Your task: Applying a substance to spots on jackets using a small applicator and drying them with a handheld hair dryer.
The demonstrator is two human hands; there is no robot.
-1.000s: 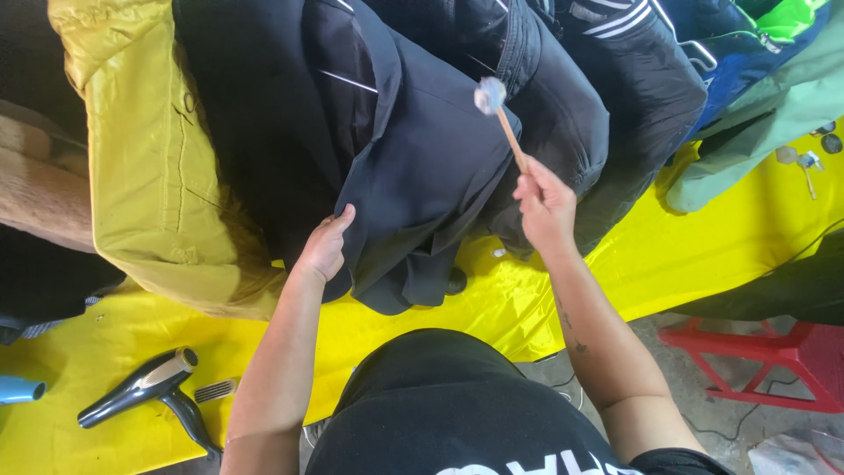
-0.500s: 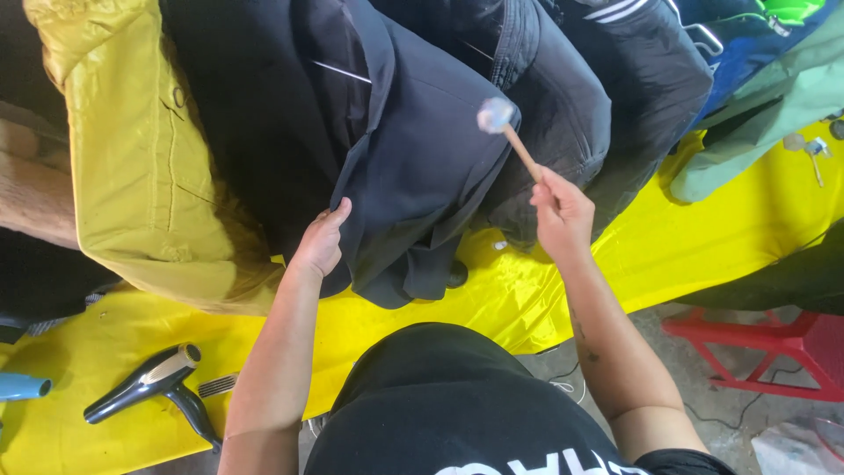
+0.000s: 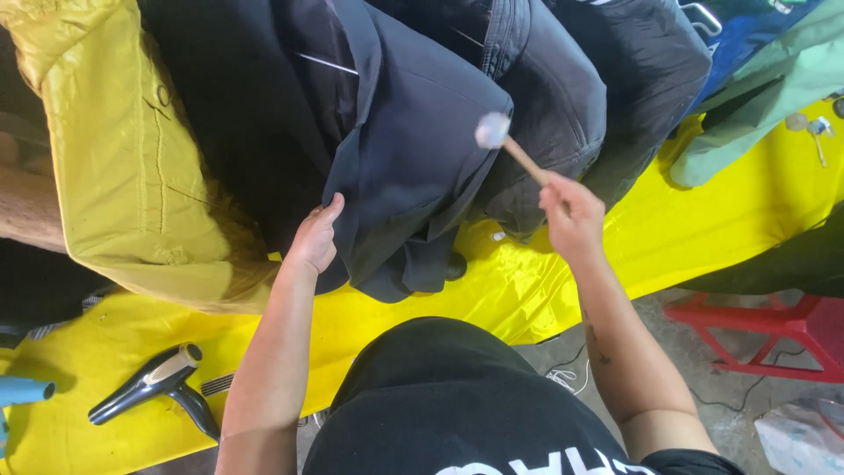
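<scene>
My left hand (image 3: 315,237) grips the lower edge of a dark navy garment (image 3: 396,158) that hangs over a yellow-covered table. My right hand (image 3: 571,213) holds a thin wooden stick (image 3: 526,160) with a small pale round head (image 3: 492,129); the head is against the navy garment's right side. A yellow jacket (image 3: 132,158) hangs to the left of the navy one. More dark garments (image 3: 563,88) hang to the right.
A black hair dryer (image 3: 154,387) lies on the yellow sheet (image 3: 703,220) at lower left, with a blue object (image 3: 22,391) at the left edge. A green garment (image 3: 765,105) hangs far right. A red stool (image 3: 774,330) stands on the grey floor at right.
The stick's head has dropped lower on the navy garment, and my right hand has come down with it. My left hand keeps its hold on the hem.
</scene>
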